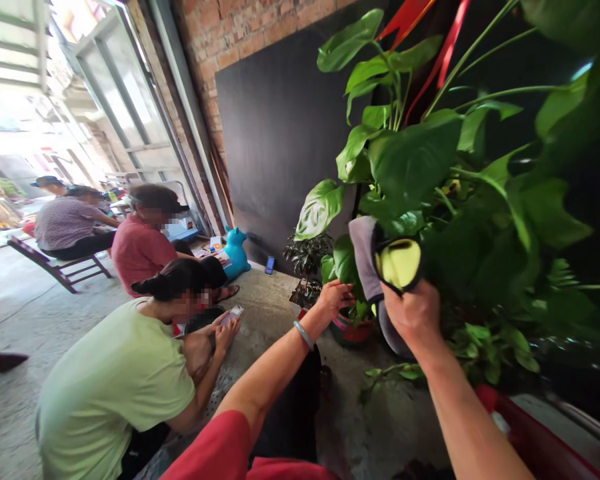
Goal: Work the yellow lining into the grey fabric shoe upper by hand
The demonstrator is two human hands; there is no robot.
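Note:
My right hand [414, 308] is closed around a folded cloth [364, 257], grey on one side and yellow on the other, with a dark edge. The cloth hangs in front of the large green plant [415, 160]. My left hand [335, 300], with a pale bangle on the wrist, is at a low green leaf [347, 265]. Its fingers are curled at the leaf's lower edge and seem to grip it; the fingertips are partly hidden. Just beneath that hand is a reddish plant pot [353, 331].
To the left, a person in light green [115, 380] sits close by, holding a phone [233, 315]. Beyond are a person in red [143, 250] and others seated. A blue animal figure [237, 253] and another phone [270, 265] stand by the black board [285, 133].

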